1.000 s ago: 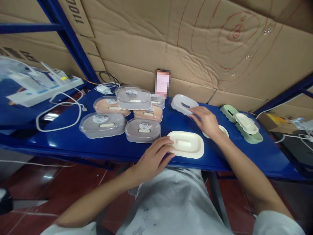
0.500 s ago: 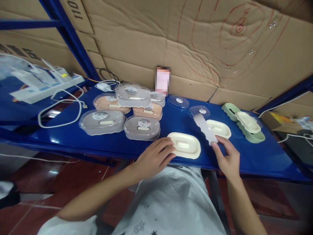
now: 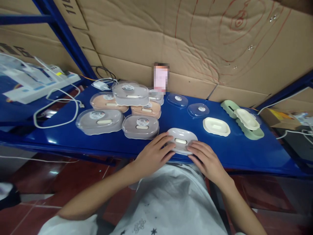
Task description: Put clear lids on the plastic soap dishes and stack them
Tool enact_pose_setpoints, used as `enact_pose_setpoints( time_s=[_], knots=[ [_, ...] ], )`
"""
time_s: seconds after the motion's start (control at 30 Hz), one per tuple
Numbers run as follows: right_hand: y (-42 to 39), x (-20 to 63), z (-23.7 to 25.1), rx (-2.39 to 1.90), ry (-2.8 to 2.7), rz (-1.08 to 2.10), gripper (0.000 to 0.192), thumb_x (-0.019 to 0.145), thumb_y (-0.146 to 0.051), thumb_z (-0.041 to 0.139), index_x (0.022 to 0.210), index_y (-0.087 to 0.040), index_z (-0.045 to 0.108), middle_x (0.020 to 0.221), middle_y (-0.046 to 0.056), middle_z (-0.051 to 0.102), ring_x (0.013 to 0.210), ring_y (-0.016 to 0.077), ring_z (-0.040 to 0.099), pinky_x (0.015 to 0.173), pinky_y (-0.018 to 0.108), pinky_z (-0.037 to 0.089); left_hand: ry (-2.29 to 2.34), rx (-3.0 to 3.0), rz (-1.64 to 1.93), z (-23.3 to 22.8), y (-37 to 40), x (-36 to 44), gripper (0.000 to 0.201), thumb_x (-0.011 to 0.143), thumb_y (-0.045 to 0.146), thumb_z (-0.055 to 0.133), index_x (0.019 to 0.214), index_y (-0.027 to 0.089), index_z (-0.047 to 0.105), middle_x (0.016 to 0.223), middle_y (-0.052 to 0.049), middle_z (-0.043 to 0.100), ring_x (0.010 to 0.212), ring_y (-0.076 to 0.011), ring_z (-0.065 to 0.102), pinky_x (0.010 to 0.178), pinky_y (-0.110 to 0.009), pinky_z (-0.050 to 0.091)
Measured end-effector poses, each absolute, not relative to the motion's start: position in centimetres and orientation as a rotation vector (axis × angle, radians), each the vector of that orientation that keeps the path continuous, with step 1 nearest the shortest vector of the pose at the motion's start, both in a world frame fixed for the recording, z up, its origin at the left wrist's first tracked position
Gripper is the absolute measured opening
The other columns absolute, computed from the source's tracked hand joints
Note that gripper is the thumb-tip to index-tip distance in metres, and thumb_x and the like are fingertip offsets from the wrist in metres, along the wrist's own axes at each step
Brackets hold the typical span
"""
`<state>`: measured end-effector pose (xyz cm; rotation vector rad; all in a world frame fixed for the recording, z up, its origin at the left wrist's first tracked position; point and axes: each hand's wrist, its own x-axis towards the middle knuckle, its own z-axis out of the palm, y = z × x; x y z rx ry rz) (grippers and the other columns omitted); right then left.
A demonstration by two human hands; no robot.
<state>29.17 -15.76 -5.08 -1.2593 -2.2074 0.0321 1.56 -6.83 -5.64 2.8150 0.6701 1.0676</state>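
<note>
A grey oval soap dish tray (image 3: 181,148) sits over a cream base at the table's front edge, and the cream raised bar shows through its slot. My left hand (image 3: 155,152) grips the left end, with its fingertips on the rim. At the opposite end, my right hand (image 3: 207,159) has its fingers over the rim and its thumb at the near side. Most of the cream base is hidden under the tray. Another cream base (image 3: 216,127) lies to the right, beyond my right hand.
Lidded grey soap dishes (image 3: 140,128) and peach ones (image 3: 146,111) are grouped at left, one stacked on others. Behind lie two clear lids (image 3: 198,111). Green trays (image 3: 257,133) with a cream base on top are at right. A phone (image 3: 160,78) leans on cardboard; a power strip (image 3: 44,88) is far left.
My right hand has brought the grey tray left and laid it flat over the cream base. My left hand stays at the base's left end.
</note>
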Motion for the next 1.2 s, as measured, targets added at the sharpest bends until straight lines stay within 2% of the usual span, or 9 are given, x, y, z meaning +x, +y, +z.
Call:
enact_pose_setpoints(
  time_s=[0.2, 0.37, 0.53, 0.67, 0.8, 0.87, 0.93, 1.03, 1.2],
  knots=[
    [-14.8, 31.7, -4.1, -1.308, -2.245, -0.026, 0.054, 0.109, -0.028, 0.059, 0.161, -0.035, 0.051, 0.156, 0.008, 0.064, 0.147, 0.0299, 0.059, 0.124, 0.058, 0.049, 0.635, 2.804, 1.133, -5.5, -6.7, 1.7, 0.016, 0.108, 0.023, 0.063, 0.122, 0.018, 0.066, 0.128, -0.011, 0.072, 0.134, -0.0286, 0.064, 0.117, -0.052, 0.058],
    [-12.0, 39.9, -4.6, -1.869, -1.925, -0.276, 0.060, 0.107, -0.054, 0.054, 0.162, -0.030, 0.051, 0.173, 0.013, 0.043, 0.162, 0.0426, 0.036, 0.126, 0.074, 0.035, 0.632, 2.749, 1.099, -5.4, -6.7, 1.6, 0.019, 0.106, 0.022, 0.065, 0.125, 0.017, 0.066, 0.131, -0.013, 0.069, 0.139, -0.0311, 0.058, 0.118, -0.053, 0.057],
    [-11.1, 43.4, -5.9, -1.992, -1.951, -0.245, 0.060, 0.106, -0.061, 0.051, 0.158, -0.031, 0.057, 0.156, 0.011, 0.064, 0.153, 0.0406, 0.050, 0.122, 0.069, 0.043, 0.611, 2.680, 1.110, -5.6, -6.7, 1.6, 0.020, 0.105, 0.020, 0.066, 0.125, 0.017, 0.065, 0.130, -0.012, 0.069, 0.136, -0.0296, 0.058, 0.117, -0.051, 0.057],
    [-10.5, 41.9, -4.5, -2.031, -1.994, -0.342, 0.062, 0.106, -0.064, 0.048, 0.155, -0.028, 0.059, 0.163, 0.016, 0.056, 0.154, 0.0439, 0.048, 0.121, 0.073, 0.040, 0.607, 2.670, 1.130, -5.6, -6.6, 1.6, 0.017, 0.104, 0.019, 0.067, 0.121, 0.017, 0.066, 0.129, -0.011, 0.069, 0.136, -0.0293, 0.058, 0.116, -0.051, 0.057],
    [-7.9, 40.5, -1.6, -1.847, -2.185, -0.041, 0.059, 0.106, -0.061, 0.052, 0.152, -0.027, 0.062, 0.155, 0.013, 0.064, 0.145, 0.0388, 0.059, 0.120, 0.065, 0.048, 0.590, 2.656, 1.150, -5.6, -6.6, 1.6, 0.017, 0.104, 0.020, 0.068, 0.121, 0.018, 0.066, 0.126, -0.011, 0.069, 0.134, -0.0284, 0.059, 0.114, -0.050, 0.058],
    [-5.4, 40.5, -0.4, -1.761, -2.208, 0.014, 0.056, 0.108, -0.057, 0.048, 0.152, -0.025, 0.062, 0.155, 0.012, 0.065, 0.146, 0.0355, 0.059, 0.124, 0.061, 0.047, 0.583, 2.657, 1.158, -5.6, -6.6, 1.6, 0.016, 0.104, 0.021, 0.069, 0.120, 0.018, 0.066, 0.125, -0.011, 0.069, 0.132, -0.0281, 0.059, 0.114, -0.050, 0.058],
    [-2.1, 40.9, 0.4, -1.749, -2.188, 0.016, 0.058, 0.108, -0.054, 0.049, 0.156, -0.024, 0.058, 0.163, 0.013, 0.056, 0.155, 0.0350, 0.049, 0.130, 0.062, 0.037, 0.585, 2.663, 1.163, -5.5, -6.6, 1.6, 0.016, 0.104, 0.021, 0.069, 0.119, 0.018, 0.066, 0.124, -0.011, 0.069, 0.129, -0.0281, 0.059, 0.113, -0.050, 0.058],
    [3.1, 41.7, 0.9, -1.751, -2.214, 0.240, 0.072, 0.096, -0.052, 0.068, 0.161, -0.024, 0.053, 0.173, 0.013, 0.044, 0.165, 0.0376, 0.033, 0.135, 0.064, 0.026, 0.609, 2.666, 1.179, -5.5, -6.6, 1.6, 0.016, 0.103, 0.023, 0.070, 0.118, 0.018, 0.066, 0.120, -0.011, 0.070, 0.123, -0.0278, 0.061, 0.110, -0.050, 0.059],
    [7.3, 41.5, 0.8, -1.657, -2.279, 0.488, 0.074, 0.083, -0.057, 0.081, 0.149, -0.028, 0.065, 0.156, 0.009, 0.064, 0.145, 0.0342, 0.060, 0.127, 0.055, 0.044, 0.608, 2.686, 1.187, -5.5, -6.6, 1.5, 0.014, 0.103, 0.026, 0.072, 0.114, 0.019, 0.066, 0.117, -0.010, 0.069, 0.118, -0.0273, 0.063, 0.109, -0.049, 0.059]
  ],
)
